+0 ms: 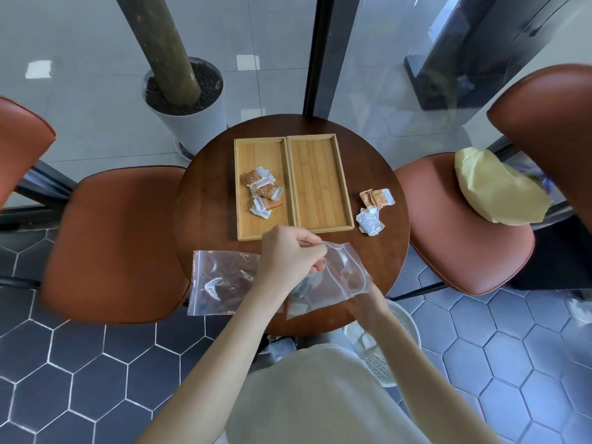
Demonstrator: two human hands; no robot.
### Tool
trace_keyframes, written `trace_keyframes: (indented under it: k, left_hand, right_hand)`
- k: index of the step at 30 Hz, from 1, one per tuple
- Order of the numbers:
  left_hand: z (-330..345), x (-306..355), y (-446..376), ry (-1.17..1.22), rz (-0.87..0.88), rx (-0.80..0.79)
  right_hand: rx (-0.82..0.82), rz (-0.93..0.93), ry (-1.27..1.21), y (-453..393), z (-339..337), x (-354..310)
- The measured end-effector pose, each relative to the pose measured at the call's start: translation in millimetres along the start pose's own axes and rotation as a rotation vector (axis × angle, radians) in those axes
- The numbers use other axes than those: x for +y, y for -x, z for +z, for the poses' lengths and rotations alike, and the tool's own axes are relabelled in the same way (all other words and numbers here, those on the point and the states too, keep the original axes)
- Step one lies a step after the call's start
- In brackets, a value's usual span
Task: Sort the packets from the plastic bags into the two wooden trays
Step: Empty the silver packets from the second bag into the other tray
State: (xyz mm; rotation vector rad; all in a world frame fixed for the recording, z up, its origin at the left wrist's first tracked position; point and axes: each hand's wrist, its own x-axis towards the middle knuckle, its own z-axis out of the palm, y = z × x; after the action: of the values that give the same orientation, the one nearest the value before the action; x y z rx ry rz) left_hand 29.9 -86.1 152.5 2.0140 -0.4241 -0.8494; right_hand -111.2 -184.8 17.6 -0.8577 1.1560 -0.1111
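Note:
Two wooden trays stand side by side on the round table. The left tray (pixel 243 225) holds several brown-and-white packets (pixel 262 190); the right tray (pixel 320 174) holds nothing. More packets (pixel 373 208) lie on the table right of the trays. My left hand (pixel 288 257) pinches the top edge of a clear zip bag (pixel 346 274) with a red seal line. My right hand (pixel 358 302) is inside or behind that bag, mostly hidden by the plastic. A second clear bag (pixel 221 283) lies flat at the table's near left.
The dark round table (pixel 205 200) has brown chairs on the left (pixel 115 245) and right (pixel 461 225); a yellow paper bag (pixel 496 190) lies on the right one. A potted trunk (pixel 185 91) stands behind. A white basket (pixel 387 341) sits on the floor.

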Motion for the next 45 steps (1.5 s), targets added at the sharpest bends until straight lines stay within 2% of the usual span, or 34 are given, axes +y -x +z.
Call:
trace_keyframes:
  k: [3,7,9,11,15,20,23,25,27,29,31,35,41,45]
  left_hand:
    - [-9.5,15.5,4.9,0.049,0.007,-0.044]
    - [-20.2,28.5,10.0,0.116,0.012,-0.133]
    - [-24.2,29.7,9.2,0.109,0.021,-0.153]
    - [-29.2,27.9,3.7,0.131,0.021,-0.143]
    - [-39.4,24.9,-14.8,0.17,0.001,-0.091]
    - [-39.4,22.7,-45.1,0.176,-0.037,-0.102]
    - [-32.6,13.6,-67.1,0.295,-0.096,-0.07]
    - [-20.6,-4.2,-84.2,0.293,-0.135,-0.019]
    - [-5.7,-33.7,-99.7,0.045,-0.144,-0.02]
    - [8.9,-65.6,-109.2,-0.266,-0.145,-0.12]
    - [21.1,-90.8,-113.7,-0.465,-0.183,-0.233]
    - [38.5,-114.5,-123.2,-0.881,-0.238,-0.331]
    - [48.4,-118.9,-130.1,-0.98,-0.3,-0.407]
    - [48.3,-121.2,-129.8,-1.016,-0.295,-0.417]
  right_hand:
    - [-0.145,-0.061,-0.084,0.5,7.5,2.0]
    - [-0.155,-0.066,0.05,-19.9,-6.9,6.6]
    - [-0.322,0.037,-0.117,-27.0,-4.9,6.5]
    - [-0.24,0.071,-0.218,-9.2,8.8,-13.2]
    - [-0.346,0.164,-0.418,5.6,1.2,-26.1]
    - [-0.276,0.2,-0.319,-0.4,-2.5,-28.0]
    - [-0.168,0.244,-0.37,-3.1,-8.7,-30.6]
    - [-0.125,0.249,-0.412,-8.7,-10.9,-32.4]
    - [-0.08,0.227,-0.429,-14.6,-8.4,-35.5]
    - [0.012,0.208,-0.467,-23.4,-3.1,-36.8]
    - [0.094,0.207,-0.499,-30.6,4.4,-41.0]
    - [0.19,0.216,-0.541,-44.1,17.6,-56.4]
    - [0.284,0.23,-0.552,-69.9,44.0,-82.6]
    - [0.289,0.224,-0.488,-82.9,63.7,-101.4]
